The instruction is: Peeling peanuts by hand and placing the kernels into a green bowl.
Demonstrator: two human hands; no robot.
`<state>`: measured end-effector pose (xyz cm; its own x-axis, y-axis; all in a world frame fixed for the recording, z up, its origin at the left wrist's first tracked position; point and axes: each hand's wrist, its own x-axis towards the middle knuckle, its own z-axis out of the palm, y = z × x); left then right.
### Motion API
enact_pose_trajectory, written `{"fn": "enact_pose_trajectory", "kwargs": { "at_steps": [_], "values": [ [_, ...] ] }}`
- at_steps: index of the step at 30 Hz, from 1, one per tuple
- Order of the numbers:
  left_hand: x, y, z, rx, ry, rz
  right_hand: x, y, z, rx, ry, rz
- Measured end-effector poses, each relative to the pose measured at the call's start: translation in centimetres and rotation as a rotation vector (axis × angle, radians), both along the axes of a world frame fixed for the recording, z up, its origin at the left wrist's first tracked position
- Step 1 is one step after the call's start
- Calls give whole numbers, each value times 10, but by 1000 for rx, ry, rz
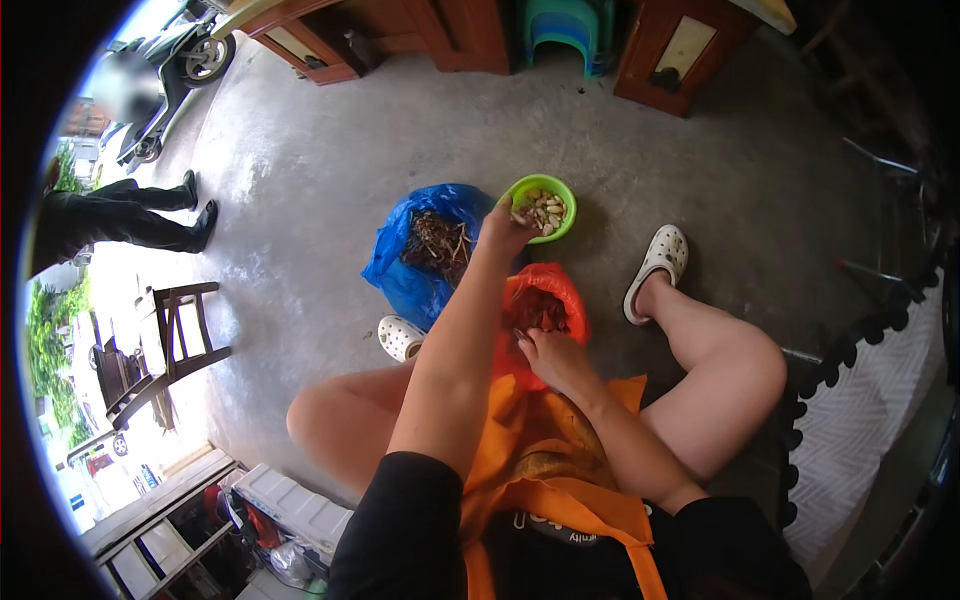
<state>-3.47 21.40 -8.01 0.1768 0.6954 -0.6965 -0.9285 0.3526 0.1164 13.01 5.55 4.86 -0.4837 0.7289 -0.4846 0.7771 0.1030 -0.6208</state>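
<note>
My left hand (510, 227) reaches over the near left rim of a lime-green plastic bowl (571, 212), its fingers at or inside the bowl. Pale, oblong pieces that look like beans or nuts (550, 214) lie in the bowl. My right hand (556, 362) is at the near edge of a red plastic bag (574, 296), fingertips bent together; whether they pinch anything is too small to tell. Dark reddish bits (541, 307) fill the red bag's mouth. Beside it, partly behind my left forearm, an open blue plastic bag (397, 247) holds brown dried stalks or roots (433, 244).
My feet wear white clogs (664, 259) on either side of the bags. A wooden stool (176, 330) and a standing person's legs (142, 217) are at left, near a motor scooter (172, 75). Wooden cabinets (469, 34) and teal plastic stools (566, 26) line the far side.
</note>
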Motion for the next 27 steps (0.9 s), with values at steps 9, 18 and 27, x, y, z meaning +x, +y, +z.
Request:
{"fn": "enact_pose_trajectory", "kwargs": {
  "at_steps": [9, 18, 27],
  "values": [
    [-54, -31, 46, 187, 701, 174, -7, 7, -14, 41, 28, -14],
    [-149, -155, -46, -441, 774, 466, -22, 12, -9, -54, -114, 102],
    [-127, -159, -95, -294, 923, 204, -37, 13, -17, -43, -89, 159]
  ]
}}
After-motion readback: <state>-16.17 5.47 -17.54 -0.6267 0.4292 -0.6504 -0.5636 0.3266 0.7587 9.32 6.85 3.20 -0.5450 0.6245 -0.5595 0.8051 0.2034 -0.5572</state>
